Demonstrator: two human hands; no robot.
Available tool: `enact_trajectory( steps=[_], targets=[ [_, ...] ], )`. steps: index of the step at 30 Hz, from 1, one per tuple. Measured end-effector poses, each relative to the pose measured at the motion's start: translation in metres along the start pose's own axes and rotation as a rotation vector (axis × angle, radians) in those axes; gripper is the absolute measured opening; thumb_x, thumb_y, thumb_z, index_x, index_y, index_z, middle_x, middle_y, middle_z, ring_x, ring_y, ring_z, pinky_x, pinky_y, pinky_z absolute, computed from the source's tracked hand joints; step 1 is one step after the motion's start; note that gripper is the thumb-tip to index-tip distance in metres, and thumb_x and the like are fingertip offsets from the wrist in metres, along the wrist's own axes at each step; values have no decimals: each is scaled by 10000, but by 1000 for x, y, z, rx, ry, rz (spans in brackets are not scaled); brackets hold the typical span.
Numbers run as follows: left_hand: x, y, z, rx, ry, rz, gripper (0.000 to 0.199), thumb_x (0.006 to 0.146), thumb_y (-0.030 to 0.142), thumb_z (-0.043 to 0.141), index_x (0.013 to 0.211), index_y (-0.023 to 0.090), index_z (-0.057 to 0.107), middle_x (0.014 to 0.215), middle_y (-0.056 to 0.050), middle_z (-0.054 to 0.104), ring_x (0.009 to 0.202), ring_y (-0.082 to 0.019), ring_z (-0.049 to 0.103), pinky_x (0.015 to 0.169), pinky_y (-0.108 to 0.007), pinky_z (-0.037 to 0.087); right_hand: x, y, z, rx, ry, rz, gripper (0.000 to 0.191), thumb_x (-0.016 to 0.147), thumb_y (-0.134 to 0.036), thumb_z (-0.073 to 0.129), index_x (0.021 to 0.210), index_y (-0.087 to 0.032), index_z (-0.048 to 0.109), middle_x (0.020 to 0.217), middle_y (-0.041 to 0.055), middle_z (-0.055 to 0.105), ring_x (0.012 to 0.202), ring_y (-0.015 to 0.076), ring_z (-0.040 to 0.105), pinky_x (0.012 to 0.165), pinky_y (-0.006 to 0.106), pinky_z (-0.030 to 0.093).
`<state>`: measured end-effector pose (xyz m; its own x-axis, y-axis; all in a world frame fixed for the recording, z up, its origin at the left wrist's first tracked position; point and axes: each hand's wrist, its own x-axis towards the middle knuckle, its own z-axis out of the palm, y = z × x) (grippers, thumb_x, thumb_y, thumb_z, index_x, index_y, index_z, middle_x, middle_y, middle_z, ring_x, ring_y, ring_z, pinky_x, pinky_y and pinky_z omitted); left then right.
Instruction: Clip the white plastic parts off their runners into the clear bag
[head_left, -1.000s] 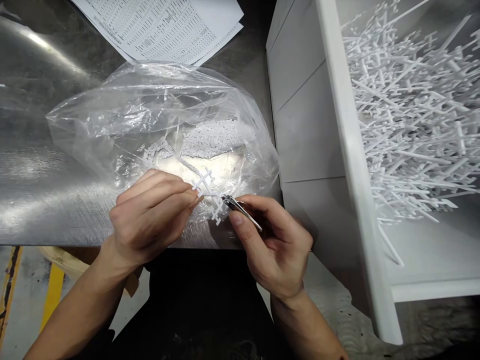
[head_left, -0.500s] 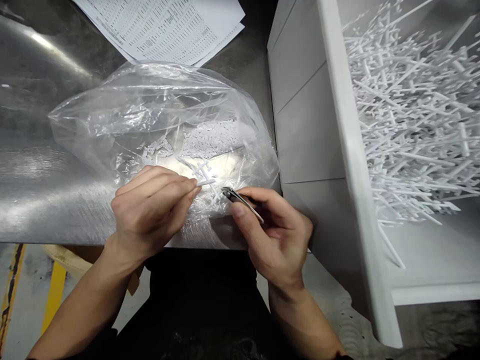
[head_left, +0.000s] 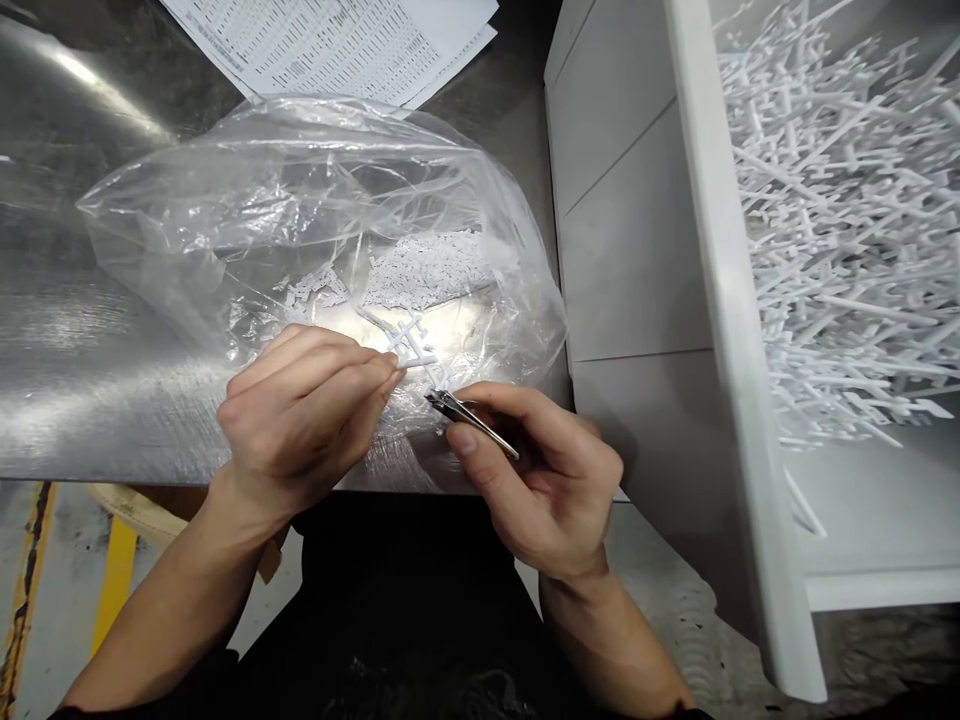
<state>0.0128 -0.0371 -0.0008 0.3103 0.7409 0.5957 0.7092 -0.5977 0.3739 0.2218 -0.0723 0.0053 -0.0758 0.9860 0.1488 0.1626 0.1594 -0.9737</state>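
Note:
Between thumb and fingertips, my left hand [head_left: 311, 405] pinches a white branched plastic sprue [head_left: 411, 340] with short crossing arms. My right hand [head_left: 540, 470] is closed around a metal nail clipper [head_left: 472, 420], its jaws beside the lower end of the sprue. Whether the jaws touch the plastic I cannot tell. Both hands are over the front of a clear plastic bag [head_left: 262, 200] lying on its side. Inside the bag is a heap of tiny white pieces [head_left: 431, 268], with a smaller cluster to its left.
A metal table [head_left: 97, 380] carries the bag. Printed sheets [head_left: 337, 45] lie behind it. On the right, a tall white bin [head_left: 637, 230] holds many white sprues [head_left: 855, 230]. Below the table's front edge at left shows a round tan rim [head_left: 131, 510].
The nail clipper has shifted slightly left and down, along the sprue's lower end. My left hand keeps its pinch. The whole view has shifted a little.

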Motion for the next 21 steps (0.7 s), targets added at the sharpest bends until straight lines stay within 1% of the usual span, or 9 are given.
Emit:
enact_trajectory(
  steps=[6,8,10,12,13,15,17,19,21],
  targets=[
    [1,-4,2,61,-12,52,217,934,81,788,847,234,662,749,54,745,699,-144,715,666,-336,565,1,1,0,-5,12,-22,125,1002,-176,775,1107,-239,793,899,5,808,709,157,705,684,325,602],
    [2,-3,2,66,0,67,233,920,86,808,824,229,652,732,56,738,683,-143,709,655,-331,566,2,1,2,-6,42,-9,109,1004,-186,774,1098,-237,801,856,-3,794,668,149,683,659,319,594],
    [3,-1,3,69,21,77,240,917,95,819,804,222,650,724,50,741,680,-144,715,644,-329,565,2,1,3,-10,64,11,80,1008,-214,774,1077,-234,811,781,-17,751,608,135,636,602,302,562],
    [3,1,4,87,6,48,219,942,104,800,808,216,668,740,34,760,705,-150,737,664,-335,578,2,1,4,-12,74,38,61,1011,-248,773,1053,-233,815,716,-31,697,562,122,582,546,283,516],
    [3,1,4,97,-8,24,198,958,112,787,823,214,684,752,28,771,720,-152,749,676,-336,585,2,0,4,-11,84,51,61,1007,-259,775,1045,-233,814,709,-31,686,562,122,576,541,279,510],
    [2,1,3,111,-18,-28,150,992,136,756,875,221,717,772,28,784,741,-154,763,693,-332,600,2,0,4,0,121,70,66,990,-263,786,1042,-233,812,731,-22,695,600,132,602,567,279,533],
    [2,0,3,101,5,-49,118,1017,149,721,936,233,739,797,31,794,755,-154,770,702,-327,610,1,0,3,19,176,73,82,964,-248,799,1044,-240,814,763,-14,711,655,149,646,623,291,580],
    [1,-2,2,76,25,-35,115,1025,142,697,972,231,745,827,20,802,782,-161,777,717,-330,616,0,0,3,40,216,73,104,944,-224,803,1045,-249,816,770,-15,714,672,156,667,653,302,610],
    [1,-4,1,30,23,16,115,1010,113,699,966,212,737,868,5,813,818,-167,783,747,-330,620,0,1,3,65,232,65,123,936,-203,797,1047,-252,816,766,-19,717,665,158,678,659,308,626]
  ],
)
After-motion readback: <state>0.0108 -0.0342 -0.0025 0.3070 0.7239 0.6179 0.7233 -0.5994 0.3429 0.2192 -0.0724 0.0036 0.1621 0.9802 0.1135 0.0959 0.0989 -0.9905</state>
